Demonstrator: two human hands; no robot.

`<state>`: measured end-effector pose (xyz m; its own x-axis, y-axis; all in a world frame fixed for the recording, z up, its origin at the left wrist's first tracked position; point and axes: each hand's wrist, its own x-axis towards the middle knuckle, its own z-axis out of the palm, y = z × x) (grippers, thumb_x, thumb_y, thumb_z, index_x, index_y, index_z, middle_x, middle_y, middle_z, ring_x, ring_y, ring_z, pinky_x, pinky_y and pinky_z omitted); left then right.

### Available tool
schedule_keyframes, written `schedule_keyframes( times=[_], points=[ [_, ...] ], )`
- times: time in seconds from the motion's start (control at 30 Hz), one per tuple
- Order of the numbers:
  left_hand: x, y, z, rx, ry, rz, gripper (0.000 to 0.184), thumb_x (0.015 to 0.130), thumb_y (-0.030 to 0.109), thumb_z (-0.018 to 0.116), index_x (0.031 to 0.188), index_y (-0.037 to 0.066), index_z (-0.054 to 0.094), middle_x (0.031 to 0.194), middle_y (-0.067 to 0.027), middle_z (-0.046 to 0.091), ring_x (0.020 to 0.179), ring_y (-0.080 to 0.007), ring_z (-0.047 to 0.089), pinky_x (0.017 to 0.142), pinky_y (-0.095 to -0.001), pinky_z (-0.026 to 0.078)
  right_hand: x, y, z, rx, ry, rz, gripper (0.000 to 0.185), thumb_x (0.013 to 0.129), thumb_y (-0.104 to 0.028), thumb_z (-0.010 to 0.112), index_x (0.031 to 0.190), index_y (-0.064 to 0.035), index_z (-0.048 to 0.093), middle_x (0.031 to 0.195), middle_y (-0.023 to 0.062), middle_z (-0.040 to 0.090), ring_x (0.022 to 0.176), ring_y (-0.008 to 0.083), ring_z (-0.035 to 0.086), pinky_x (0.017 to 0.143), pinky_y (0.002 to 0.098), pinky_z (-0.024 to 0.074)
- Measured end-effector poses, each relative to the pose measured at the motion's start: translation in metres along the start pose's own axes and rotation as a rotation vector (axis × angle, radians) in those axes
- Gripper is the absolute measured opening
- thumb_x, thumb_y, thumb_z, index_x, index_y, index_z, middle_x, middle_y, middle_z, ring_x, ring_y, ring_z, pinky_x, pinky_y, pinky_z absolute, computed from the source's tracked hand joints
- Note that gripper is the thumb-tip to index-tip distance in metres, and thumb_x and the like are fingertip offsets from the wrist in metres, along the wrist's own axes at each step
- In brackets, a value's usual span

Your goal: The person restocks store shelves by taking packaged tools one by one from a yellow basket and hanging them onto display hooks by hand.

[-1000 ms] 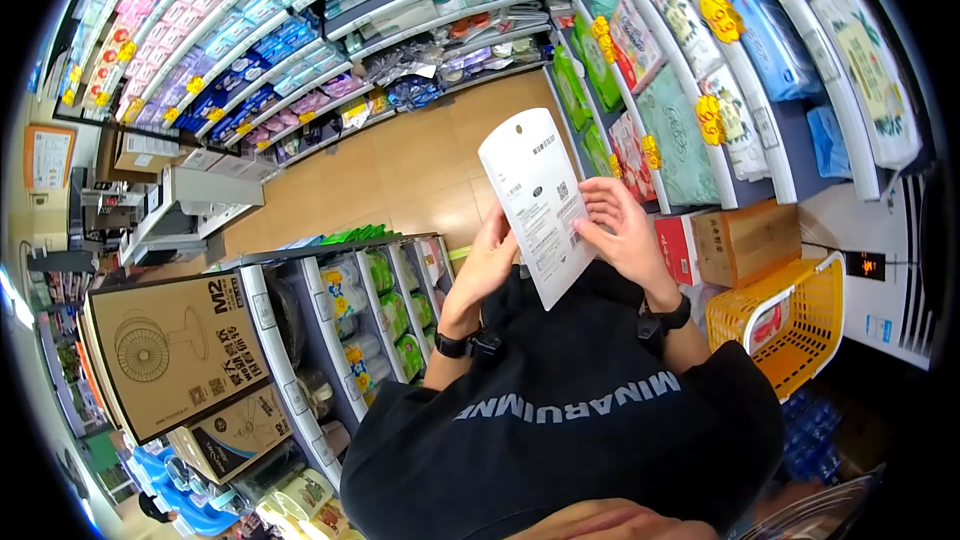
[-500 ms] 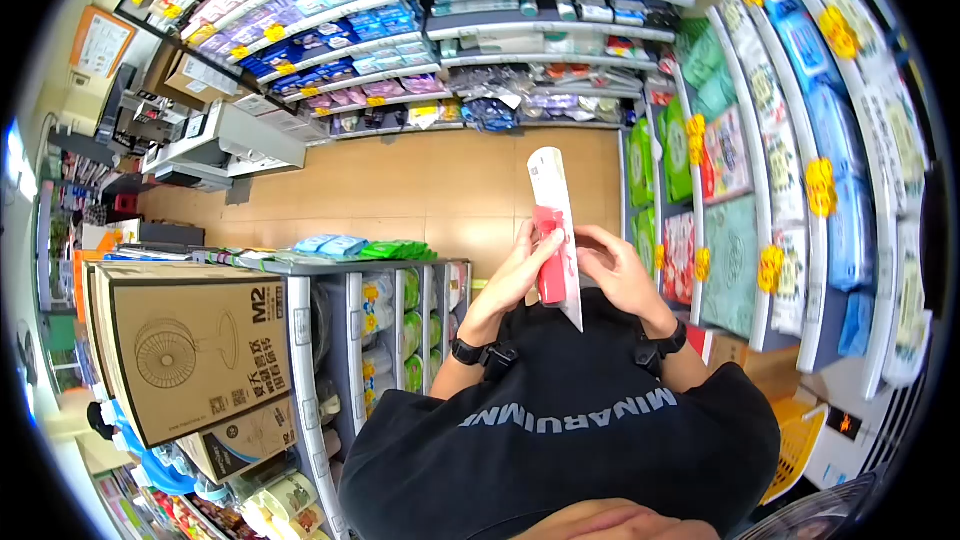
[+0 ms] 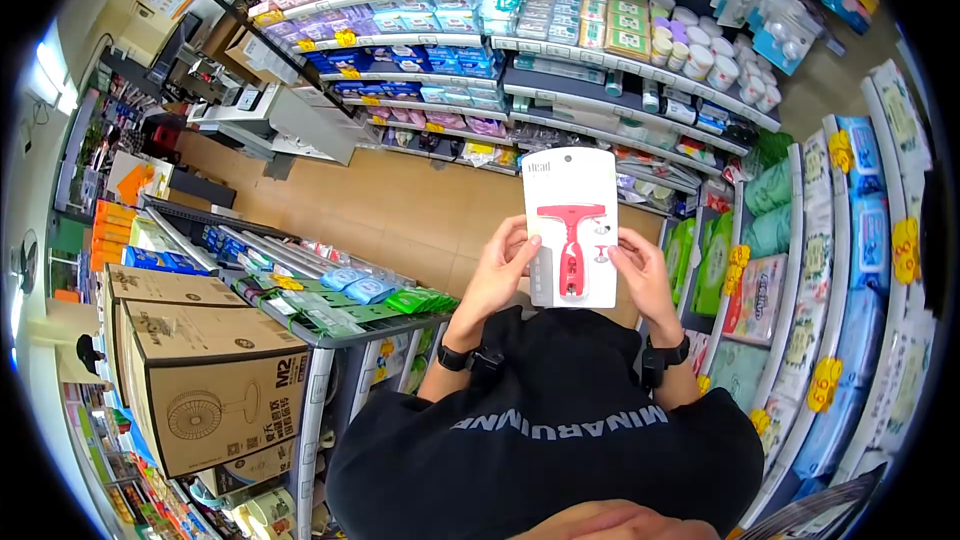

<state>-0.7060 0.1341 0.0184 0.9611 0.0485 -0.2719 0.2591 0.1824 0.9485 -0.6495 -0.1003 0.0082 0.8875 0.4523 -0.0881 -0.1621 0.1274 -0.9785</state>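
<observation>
In front of my chest I hold up a packaged red T-shaped tool [image 3: 571, 240], mounted on a white card with a hanging hole at its top. The card's printed front is turned towards me. My left hand [image 3: 508, 258] grips the card's left edge, thumb on the front and fingers behind. At the right edge, my right hand [image 3: 643, 268] pinches the card with its thumb on the front; its other fingers are partly hidden behind. The kind of tool is not plain from its shape.
Shelves of packaged goods [image 3: 430, 40] curve across the far side. Tall shelving with blue packs [image 3: 868, 240] stands close on my right. To my left are a shelf unit topped with green packs [image 3: 420, 300] and a large fan carton [image 3: 215, 390]. Tan floor [image 3: 400, 200] lies ahead.
The packaged tool has turned from nearly edge-on to face me. My right hand has closed on its right edge, and my left hand has shifted to its left edge. The view has rotated.
</observation>
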Motion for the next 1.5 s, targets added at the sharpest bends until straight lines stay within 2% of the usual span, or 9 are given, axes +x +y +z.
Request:
schedule_keyframes(
  times=[0.1,0.33,0.4,0.53,0.73,0.93,1.3,1.4,1.5],
  points=[
    [0.024,0.006,-0.012,-0.095,0.015,0.129,0.042,0.098,0.006,0.061,0.137,0.002,0.045,0.113,-0.0077,0.066,0.097,-0.0103,0.065,0.075,-0.0230,0.054,0.035,-0.001,0.001,0.033,0.007,-0.016,0.028,0.098,-0.003,0.057,0.124,0.0078,0.058,0.116,0.0106,0.066,0.108,0.0135,0.062,0.094,0.0269,0.0486],
    [0.085,0.025,-0.053,-0.156,0.072,0.167,0.042,0.097,0.006,0.063,0.136,0.002,0.047,0.112,-0.0073,0.067,0.093,-0.0092,0.066,0.072,-0.0212,0.054,0.115,-0.008,0.017,0.019,0.031,-0.014,0.030,0.097,-0.002,0.059,0.126,0.0051,0.057,0.110,0.0094,0.069,0.102,0.0109,0.064,0.090,0.0247,0.0492],
    [0.105,0.039,-0.064,-0.177,0.102,0.178,0.041,0.096,0.001,0.062,0.135,0.000,0.049,0.110,-0.0069,0.067,0.093,-0.0078,0.064,0.073,-0.0186,0.049,0.141,-0.012,0.023,-0.004,0.045,-0.019,0.031,0.097,-0.002,0.059,0.127,0.0046,0.056,0.109,0.0092,0.070,0.101,0.0105,0.064,0.089,0.0244,0.0494],
    [0.165,0.060,-0.099,-0.162,0.084,0.192,0.043,0.096,0.002,0.063,0.137,-0.001,0.051,0.112,-0.0079,0.069,0.093,-0.0080,0.065,0.074,-0.0191,0.050,0.208,-0.018,0.034,-0.024,0.067,-0.089,0.033,0.097,-0.003,0.060,0.129,0.0045,0.055,0.107,0.0099,0.071,0.098,0.0101,0.065,0.088,0.0240,0.0500],
    [0.256,0.107,-0.145,-0.113,0.054,0.323,0.050,0.095,0.000,0.061,0.143,-0.002,0.046,0.114,-0.0096,0.069,0.095,-0.0092,0.065,0.080,-0.0215,0.052,0.320,-0.026,0.052,-0.040,0.135,-0.181,0.034,0.097,-0.003,0.060,0.130,0.0037,0.055,0.105,0.0111,0.072,0.094,0.0092,0.065,0.083,0.0231,0.0512],
    [0.334,0.147,-0.182,0.012,0.064,0.375,0.043,0.096,0.000,0.061,0.138,-0.003,0.053,0.112,-0.0095,0.070,0.095,-0.0111,0.068,0.079,-0.0232,0.053,0.405,-0.045,0.068,-0.006,0.237,-0.253,0.032,0.098,-0.003,0.061,0.128,0.0039,0.056,0.103,0.0106,0.072,0.091,0.0085,0.066,0.080,0.0221,0.0514],
    [0.421,0.198,-0.207,0.034,0.001,0.475,0.042,0.095,0.001,0.063,0.136,-0.003,0.054,0.112,-0.0096,0.069,0.096,-0.0094,0.065,0.080,-0.0202,0.051,0.493,-0.057,0.076,-0.029,0.372,-0.410,0.035,0.099,-0.006,0.059,0.133,0.0034,0.053,0.105,0.0100,0.071,0.093,0.0087,0.065,0.079,0.0224,0.0507],
    [0.434,0.203,-0.210,0.013,-0.033,0.479,0.040,0.096,0.001,0.062,0.136,-0.003,0.055,0.112,-0.0105,0.069,0.098,-0.0122,0.066,0.081,-0.0241,0.053,0.506,-0.057,0.076,-0.043,0.405,-0.420,0.035,0.099,-0.006,0.059,0.133,0.0027,0.053,0.105,0.0099,0.071,0.092,0.0082,0.065,0.078,0.0220,0.0504],
    [0.441,0.209,-0.213,0.027,-0.034,0.449,0.040,0.096,0.001,0.062,0.135,-0.003,0.055,0.111,-0.0089,0.069,0.096,-0.0099,0.066,0.079,-0.0218,0.052,0.515,-0.059,0.076,-0.034,0.416,-0.434,0.035,0.099,-0.007,0.060,0.133,0.0025,0.054,0.105,0.0096,0.071,0.092,0.0078,0.065,0.078,0.0216,0.0502]
  ],
)
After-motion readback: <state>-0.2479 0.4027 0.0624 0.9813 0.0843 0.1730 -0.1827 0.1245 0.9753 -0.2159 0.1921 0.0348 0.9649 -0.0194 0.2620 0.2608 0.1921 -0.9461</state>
